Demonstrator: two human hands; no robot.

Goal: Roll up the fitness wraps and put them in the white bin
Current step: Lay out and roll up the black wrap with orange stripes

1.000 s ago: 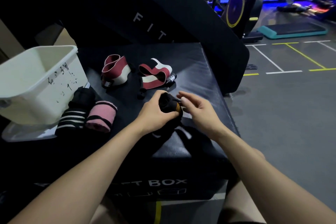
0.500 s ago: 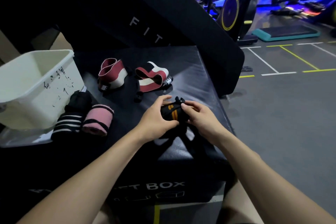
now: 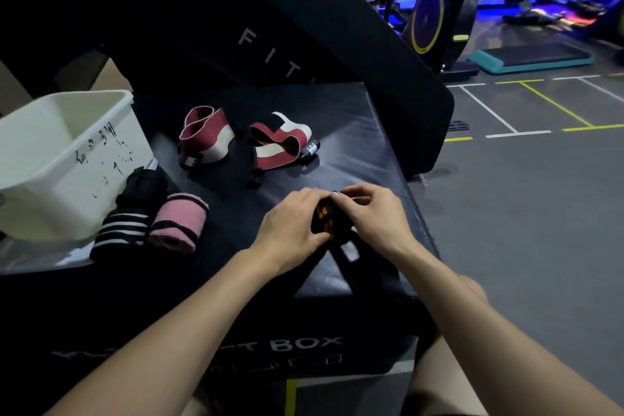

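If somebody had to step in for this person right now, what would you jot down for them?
Left hand and right hand both grip a black wrap with orange stripes, partly rolled; its loose tail trails toward the box edge.
The striped black roll and pink roll look rolled and lie beside the white bin, not in it.
Two red-and-white wraps lie loose farther back.
Left: finish this roll, roll those two, bin all of them.

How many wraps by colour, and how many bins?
Red and white wraps: 2
Black wrap with white stripes: 1
Pink wrap: 1
Black and orange wrap, held in both hands: 1
White bin: 1
Total: 5 wraps, 1 bin
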